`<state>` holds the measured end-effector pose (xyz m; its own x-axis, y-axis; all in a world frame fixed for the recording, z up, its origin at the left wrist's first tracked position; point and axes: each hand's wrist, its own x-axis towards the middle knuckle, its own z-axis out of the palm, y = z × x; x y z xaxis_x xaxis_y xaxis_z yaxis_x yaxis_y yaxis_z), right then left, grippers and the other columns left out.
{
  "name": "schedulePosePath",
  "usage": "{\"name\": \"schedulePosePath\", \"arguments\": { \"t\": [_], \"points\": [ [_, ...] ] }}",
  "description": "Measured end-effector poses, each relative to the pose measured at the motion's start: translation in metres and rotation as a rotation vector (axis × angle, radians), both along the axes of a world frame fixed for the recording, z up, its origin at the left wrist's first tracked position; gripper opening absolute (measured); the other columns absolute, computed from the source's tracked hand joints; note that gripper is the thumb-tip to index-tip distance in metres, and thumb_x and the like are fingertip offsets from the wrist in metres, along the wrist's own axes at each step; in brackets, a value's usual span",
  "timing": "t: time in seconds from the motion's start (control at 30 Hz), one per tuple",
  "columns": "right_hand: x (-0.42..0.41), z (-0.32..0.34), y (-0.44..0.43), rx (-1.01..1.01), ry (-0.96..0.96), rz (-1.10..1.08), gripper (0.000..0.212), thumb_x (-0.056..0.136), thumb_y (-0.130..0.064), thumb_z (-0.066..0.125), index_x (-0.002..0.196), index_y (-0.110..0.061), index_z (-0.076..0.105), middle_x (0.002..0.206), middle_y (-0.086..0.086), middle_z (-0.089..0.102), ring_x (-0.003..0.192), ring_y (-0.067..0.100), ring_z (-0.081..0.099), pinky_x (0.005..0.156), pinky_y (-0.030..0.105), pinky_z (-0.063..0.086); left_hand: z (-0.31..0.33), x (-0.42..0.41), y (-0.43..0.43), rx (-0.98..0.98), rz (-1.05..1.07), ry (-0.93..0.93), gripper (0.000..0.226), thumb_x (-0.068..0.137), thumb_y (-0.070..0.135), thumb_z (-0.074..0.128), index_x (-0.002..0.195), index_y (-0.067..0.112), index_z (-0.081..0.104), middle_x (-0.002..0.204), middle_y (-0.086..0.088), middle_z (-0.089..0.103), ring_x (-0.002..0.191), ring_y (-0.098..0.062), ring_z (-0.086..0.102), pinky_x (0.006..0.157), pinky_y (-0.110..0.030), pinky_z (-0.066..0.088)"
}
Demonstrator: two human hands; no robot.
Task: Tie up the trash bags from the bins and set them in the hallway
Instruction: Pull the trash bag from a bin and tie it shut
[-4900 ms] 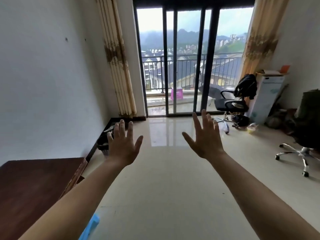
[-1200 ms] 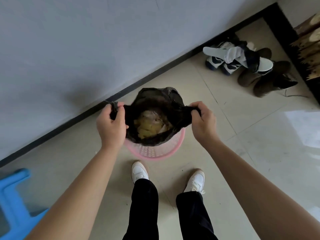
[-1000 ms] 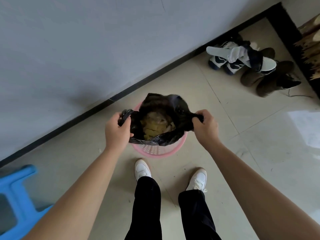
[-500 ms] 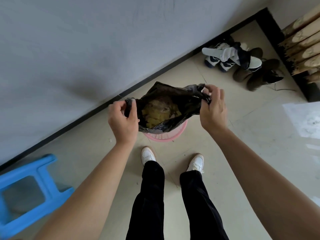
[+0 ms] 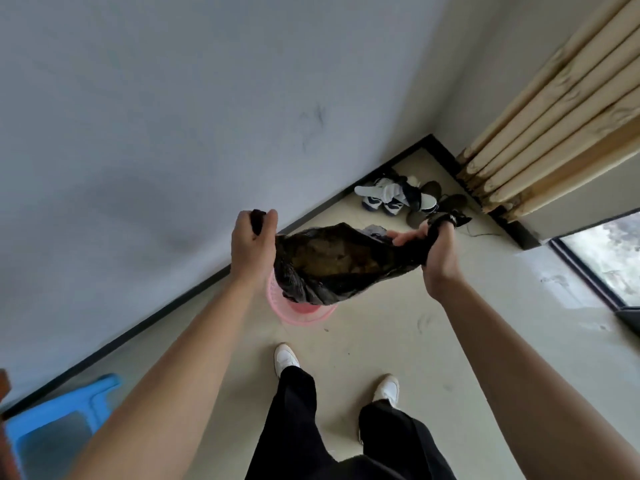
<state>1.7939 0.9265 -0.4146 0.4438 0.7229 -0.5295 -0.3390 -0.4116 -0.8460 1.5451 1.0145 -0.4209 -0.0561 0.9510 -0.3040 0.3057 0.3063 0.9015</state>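
Both fists, left hand [image 5: 250, 244] and right hand [image 5: 439, 258], clamp the trash bag [image 5: 332, 265] rim above the bin [image 5: 298, 311]; cross the ends snugly.

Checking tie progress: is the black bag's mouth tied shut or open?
Open, not tied. The left hand and right hand hold opposite edges of the black bag apart, contents showing through the mouth, above the pink bin.
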Motion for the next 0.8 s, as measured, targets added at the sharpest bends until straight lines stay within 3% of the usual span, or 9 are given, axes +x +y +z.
{"name": "schedulePosePath", "arguments": {
  "t": [0.1, 0.17, 0.27, 0.37, 0.47, 0.53, 0.67, 0.73, 0.8],
  "points": [
    [0.028, 0.064, -0.003, 0.173, 0.055, -0.104, 0.029, 0.084, -0.038, 0.034, 0.063, -0.017, 0.035, 0.048, 0.002, 0.027, 0.049, 0.027, 0.045, 0.081, 0.045, 0.053, 0.072, 0.027, -0.002, 0.115, -0.111, 0.003, 0.02, 0.096, 0.013, 0.052, 0.115, 0.017, 0.051, 0.098, 0.006, 0.054, 0.085, -0.004, 0.055, 0.076, -0.014, 0.045],
    [0.048, 0.096, -0.011, 0.263, 0.097, -0.072, 0.026, 0.082, -0.037, 0.039, 0.066, -0.017, 0.033, 0.051, 0.0, 0.023, 0.046, 0.02, 0.028, 0.072, 0.047, 0.054, 0.116, 0.047, -0.012, 0.233, -0.164, 0.022, 0.028, 0.095, 0.011, 0.055, 0.122, 0.018, 0.055, 0.103, 0.005, 0.061, 0.093, -0.008, 0.061, 0.08, -0.012, 0.047],
    [0.072, 0.122, -0.022, 0.294, -0.014, 0.128, 0.016, 0.078, -0.033, 0.051, 0.085, -0.019, 0.047, 0.06, -0.005, 0.034, 0.051, 0.016, 0.035, 0.067, 0.044, 0.048, 0.162, 0.072, -0.028, 0.349, -0.201, 0.0, 0.018, 0.088, 0.012, 0.069, 0.105, 0.017, 0.067, 0.094, 0.0, 0.074, 0.09, -0.013, 0.071, 0.086, -0.024, 0.056],
    [0.095, 0.144, -0.041, 0.215, -0.549, 0.417, 0.057, 0.075, -0.053, 0.074, 0.122, -0.03, 0.052, 0.093, -0.018, 0.059, 0.084, 0.004, 0.057, 0.085, 0.031, 0.046, 0.201, 0.101, -0.054, 0.396, -0.239, -0.019, 0.018, 0.081, 0.016, 0.078, 0.089, 0.015, 0.062, 0.084, -0.004, 0.076, 0.083, -0.018, 0.075, 0.087, -0.044, 0.058],
    [0.092, 0.16, -0.052, 0.182, -0.747, 0.681, 0.114, 0.049, -0.075, 0.081, 0.146, -0.036, 0.034, 0.133, -0.015, 0.056, 0.121, 0.006, 0.053, 0.105, 0.03, 0.043, 0.24, 0.13, -0.076, 0.405, -0.227, -0.111, 0.035, 0.079, 0.015, 0.081, 0.095, 0.01, 0.05, 0.083, -0.007, 0.077, 0.082, -0.023, 0.075, 0.085, -0.05, 0.058],
    [0.079, 0.158, -0.056, 0.127, -0.839, 0.867, 0.128, 0.042, -0.083, 0.077, 0.149, -0.042, 0.021, 0.136, -0.009, 0.057, 0.123, 0.014, 0.054, 0.106, 0.035, 0.044, 0.261, 0.145, -0.09, 0.383, -0.213, -0.258, 0.044, 0.079, 0.007, 0.08, 0.102, 0.007, 0.042, 0.085, -0.012, 0.077, 0.083, -0.029, 0.075, 0.083, -0.051, 0.059],
    [0.056, 0.147, -0.054, 0.218, -0.972, 0.919, 0.038, 0.085, -0.057, 0.064, 0.114, -0.033, 0.062, 0.098, -0.002, 0.073, 0.095, 0.024, 0.067, 0.081, 0.039, 0.054, 0.283, 0.157, -0.104, 0.367, -0.209, -0.389, 0.047, 0.077, 0.004, 0.081, 0.113, 0.003, 0.051, 0.085, -0.014, 0.076, 0.086, -0.032, 0.075, 0.085, -0.047, 0.059],
    [0.052, 0.152, -0.052, 0.274, -0.987, 0.867, 0.028, 0.094, -0.049, 0.056, 0.104, -0.026, 0.068, 0.093, 0.003, 0.073, 0.089, 0.026, 0.066, 0.075, 0.039, 0.052, 0.281, 0.149, -0.1, 0.399, -0.164, -0.372, 0.046, 0.079, 0.016, 0.082, 0.117, 0.013, 0.057, 0.096, -0.008, 0.076, 0.096, -0.025, 0.073, 0.094, -0.043, 0.056],
    [0.052, 0.161, -0.049, 0.286, -0.993, 0.855, 0.026, 0.096, -0.047, 0.055, 0.104, -0.026, 0.068, 0.094, 0.002, 0.073, 0.088, 0.025, 0.065, 0.074, 0.038, 0.052, 0.271, 0.131, -0.09, 0.37, -0.249, -0.238, 0.07, 0.074, 0.05, 0.079, 0.134, 0.027, 0.051, 0.134, 0.002, 0.062, 0.124, -0.008, 0.056, 0.11, -0.038, 0.042]
  ]
}}
